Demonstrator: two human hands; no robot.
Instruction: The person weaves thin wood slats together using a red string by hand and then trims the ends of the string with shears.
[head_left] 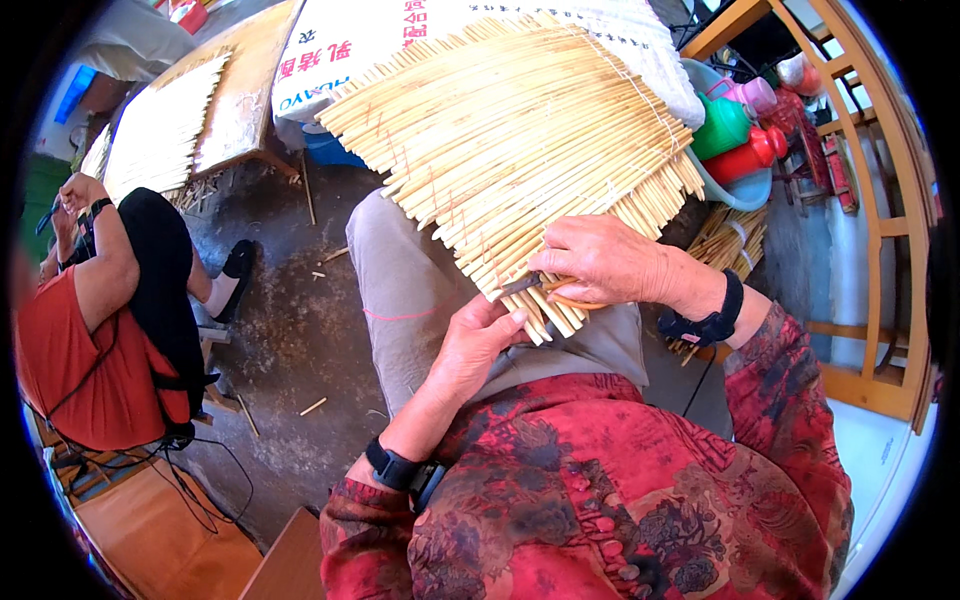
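A mat of pale straw-coloured stalks [510,130], tied in rows with thin thread, slopes from the table edge down to my lap. My right hand [600,262] is closed around scissors [573,300] with orange handles, and their dark blades lie across the stalk ends at the mat's near corner. Just left of the blades, my left hand [478,345] pinches the mat's near edge between thumb and fingers. The exact tips of the blades are partly hidden among the stalks and fingers.
A printed white sack [345,50] lies under the mat's far end. To the right stand a basin [745,190] with green and red containers, loose stalks [725,245] and a wooden chair frame [880,220]. At left, another person [85,350] sits near a table bearing another stalk mat [165,125].
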